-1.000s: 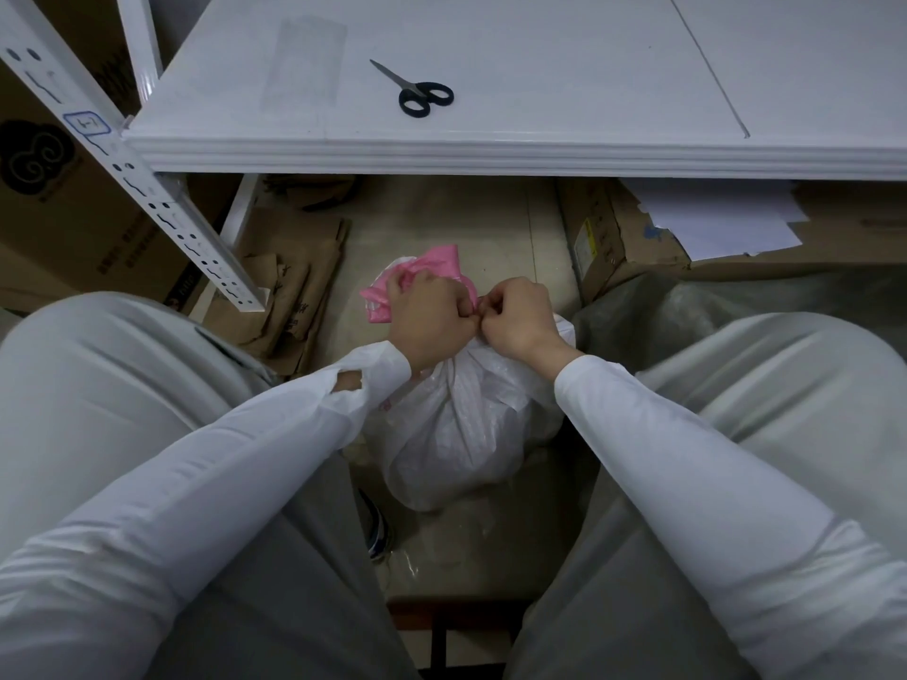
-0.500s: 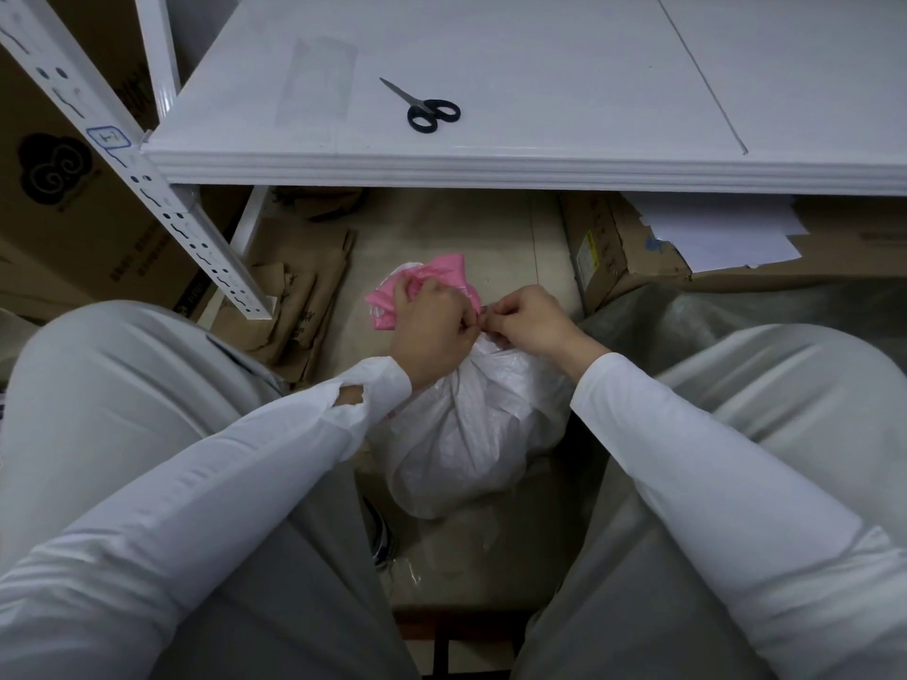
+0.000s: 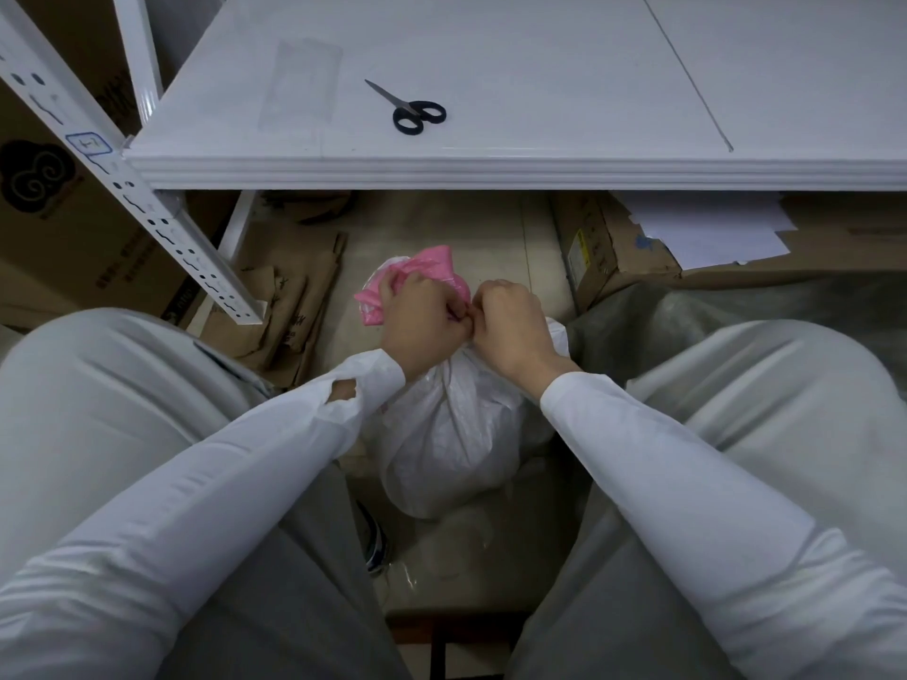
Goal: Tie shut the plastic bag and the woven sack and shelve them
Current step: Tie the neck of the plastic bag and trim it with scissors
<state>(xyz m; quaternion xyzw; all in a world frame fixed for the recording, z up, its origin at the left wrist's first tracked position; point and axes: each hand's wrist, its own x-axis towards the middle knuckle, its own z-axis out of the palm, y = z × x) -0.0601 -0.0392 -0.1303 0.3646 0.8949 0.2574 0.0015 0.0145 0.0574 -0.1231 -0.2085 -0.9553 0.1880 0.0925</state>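
There are two hands, the left hand (image 3: 422,319) and the right hand (image 3: 510,326), and two white sleeves, one left (image 3: 196,483) and one right (image 3: 687,483). Between the knees I count one white sack (image 3: 441,449) and one pink bag (image 3: 432,262). On the one shelf (image 3: 491,171) there is one pair of scissors (image 3: 417,115). Two white posts are in view, a front post (image 3: 147,198) and a back post (image 3: 140,56). I count two boxes, one at the left (image 3: 59,228) and one at the right (image 3: 603,252). The paper (image 3: 706,228) on the right one is several sheets, perhaps three or four; the edges overlap too much to be sure. One shoe (image 3: 375,542) shows.
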